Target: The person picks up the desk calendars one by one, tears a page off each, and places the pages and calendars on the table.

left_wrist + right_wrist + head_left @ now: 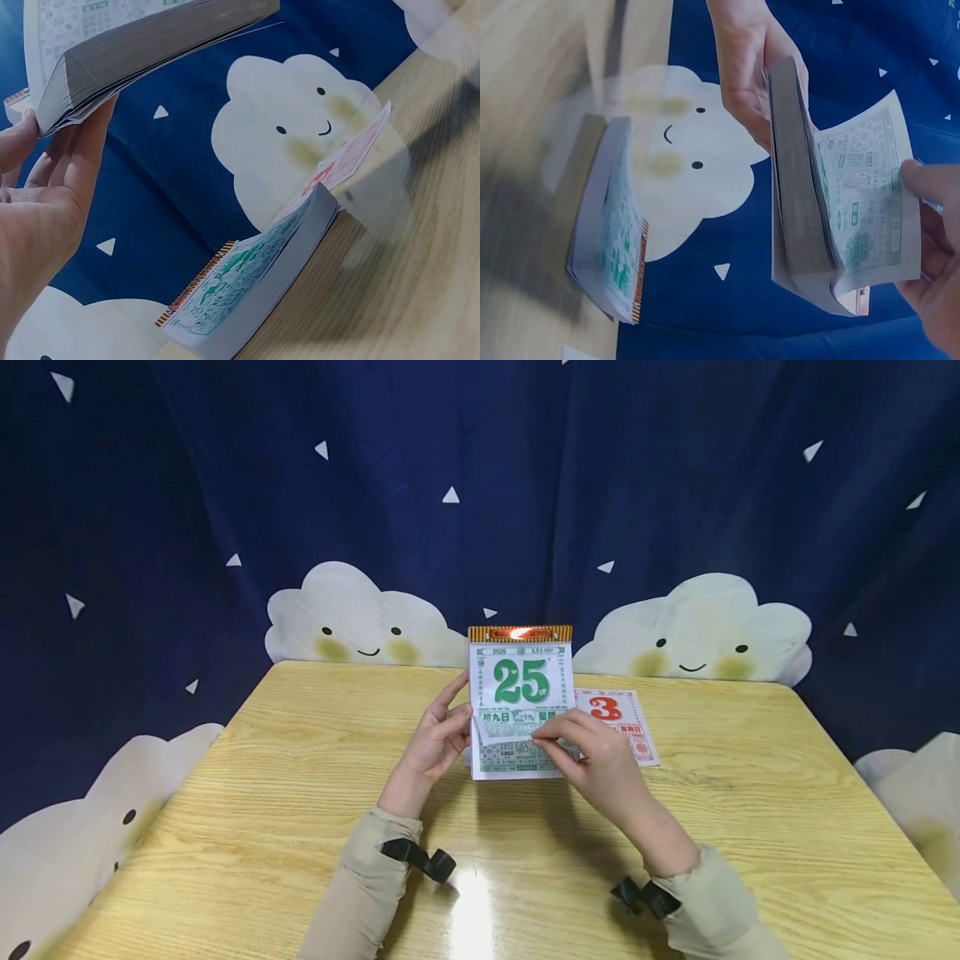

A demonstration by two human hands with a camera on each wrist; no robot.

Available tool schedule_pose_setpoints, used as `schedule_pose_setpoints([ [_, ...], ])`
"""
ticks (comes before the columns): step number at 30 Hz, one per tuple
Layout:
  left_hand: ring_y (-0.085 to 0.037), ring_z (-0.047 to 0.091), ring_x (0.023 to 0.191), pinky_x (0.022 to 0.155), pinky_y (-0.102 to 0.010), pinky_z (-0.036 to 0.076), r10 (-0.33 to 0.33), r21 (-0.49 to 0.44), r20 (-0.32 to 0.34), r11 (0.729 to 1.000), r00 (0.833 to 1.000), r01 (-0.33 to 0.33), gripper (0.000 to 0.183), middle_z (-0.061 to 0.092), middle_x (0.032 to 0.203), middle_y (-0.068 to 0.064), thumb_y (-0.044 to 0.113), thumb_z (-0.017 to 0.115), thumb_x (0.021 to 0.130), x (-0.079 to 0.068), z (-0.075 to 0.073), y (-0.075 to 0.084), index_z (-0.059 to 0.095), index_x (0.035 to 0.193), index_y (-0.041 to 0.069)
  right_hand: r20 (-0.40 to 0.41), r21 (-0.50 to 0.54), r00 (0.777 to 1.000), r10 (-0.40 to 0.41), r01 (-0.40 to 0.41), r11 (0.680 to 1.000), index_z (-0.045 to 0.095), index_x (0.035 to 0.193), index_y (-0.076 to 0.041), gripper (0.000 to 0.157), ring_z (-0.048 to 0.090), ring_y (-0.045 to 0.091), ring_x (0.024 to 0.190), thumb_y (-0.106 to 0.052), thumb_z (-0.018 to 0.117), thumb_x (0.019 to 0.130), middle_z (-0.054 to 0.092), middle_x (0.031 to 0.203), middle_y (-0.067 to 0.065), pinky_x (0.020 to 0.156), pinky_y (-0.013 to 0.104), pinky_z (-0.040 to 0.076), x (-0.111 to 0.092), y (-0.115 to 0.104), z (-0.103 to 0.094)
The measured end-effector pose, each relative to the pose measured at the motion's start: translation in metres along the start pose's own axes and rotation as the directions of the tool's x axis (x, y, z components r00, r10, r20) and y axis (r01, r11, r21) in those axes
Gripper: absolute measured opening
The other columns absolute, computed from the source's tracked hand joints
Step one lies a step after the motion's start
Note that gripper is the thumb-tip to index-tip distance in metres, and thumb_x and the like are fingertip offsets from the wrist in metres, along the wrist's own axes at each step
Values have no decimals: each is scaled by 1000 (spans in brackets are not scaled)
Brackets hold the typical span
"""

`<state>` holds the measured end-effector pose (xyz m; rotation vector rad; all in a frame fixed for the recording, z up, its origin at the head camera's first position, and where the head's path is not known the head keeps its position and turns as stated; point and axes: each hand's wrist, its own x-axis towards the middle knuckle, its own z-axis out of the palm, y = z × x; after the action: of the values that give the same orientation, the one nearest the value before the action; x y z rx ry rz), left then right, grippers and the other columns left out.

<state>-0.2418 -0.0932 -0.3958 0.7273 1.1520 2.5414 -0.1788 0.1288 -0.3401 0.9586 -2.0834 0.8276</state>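
Observation:
A thick tear-off calendar (522, 681) with a green 25 and an orange striped top stands raised in front of me. My left hand (431, 745) grips its left edge, thumb in front and fingers behind. With thumb and forefinger, my right hand (603, 768) pinches the lower edge of the top page (866, 187), which bends away from the block. Green print shows on the page beneath. In the left wrist view, a second calendar pad (247, 277) with green print lies on the table; the held calendar hides it in the head view.
A loose sheet with a red 3 (617, 727) lies on the wooden table (300, 827), right of the held calendar. Behind the table hangs a dark blue curtain (487, 543) with white clouds and triangles. Black camera straps circle both sleeved wrists.

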Motion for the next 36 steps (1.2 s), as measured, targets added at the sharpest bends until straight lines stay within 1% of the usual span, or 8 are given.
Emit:
schedule_pose_setpoints([
  [9,-14,67,76,65,-25,53,-1,30,-55,1000,998,3,55,70,94,-1,-2,37,94,1,1,1,22,145,13,-142,-64,986,85,-94,993,71,87,-5,18,64,13,69,0,75,70,69,77,3,56,20,49,12,7,-12],
  [14,-14,68,76,68,-26,54,2,88,-87,996,996,6,56,70,94,0,-3,35,94,1,2,2,17,145,10,-150,15,965,214,-214,977,72,88,-6,15,62,4,67,-3,73,73,70,78,3,55,11,47,16,11,-18],
  [18,-14,68,76,67,-26,54,8,127,-95,992,995,4,56,70,94,1,-3,36,93,1,3,4,18,145,9,-128,126,918,376,-361,924,70,84,-7,5,58,-2,66,-8,69,79,69,77,4,55,10,46,18,15,-23],
  [21,-14,68,75,67,-25,53,1,141,-96,990,995,13,56,71,93,1,-4,35,93,1,4,6,18,145,8,-115,205,872,476,-448,870,68,84,-4,6,58,-1,66,-9,67,81,68,79,6,58,12,47,21,18,-27],
  [24,-13,67,74,67,-25,53,-12,150,-100,988,995,27,55,71,91,1,-4,34,93,2,5,7,17,144,5,-117,269,831,544,-501,823,67,85,-1,7,58,2,65,-8,67,81,66,79,3,59,14,47,24,21,-32],
  [27,-13,67,72,65,-24,53,-24,164,-110,986,994,42,53,71,89,1,-4,34,93,3,5,7,19,143,2,-127,315,794,595,-537,783,65,85,2,9,56,3,63,-5,66,80,63,73,-7,58,13,45,28,22,-37],
  [31,-13,66,70,62,-24,53,-26,172,-121,984,992,46,51,71,87,1,-4,36,93,2,4,5,22,142,0,-140,348,759,636,-564,749,64,86,4,10,53,3,60,-4,66,80,59,69,-15,55,14,43,31,26,-42],
  [36,-13,66,70,62,-24,53,-7,179,-129,983,992,30,51,71,87,1,-5,36,93,2,6,4,23,141,-1,-138,370,742,656,-576,729,65,85,1,8,51,4,59,-6,66,81,60,69,-13,52,15,41,33,36,-46],
])
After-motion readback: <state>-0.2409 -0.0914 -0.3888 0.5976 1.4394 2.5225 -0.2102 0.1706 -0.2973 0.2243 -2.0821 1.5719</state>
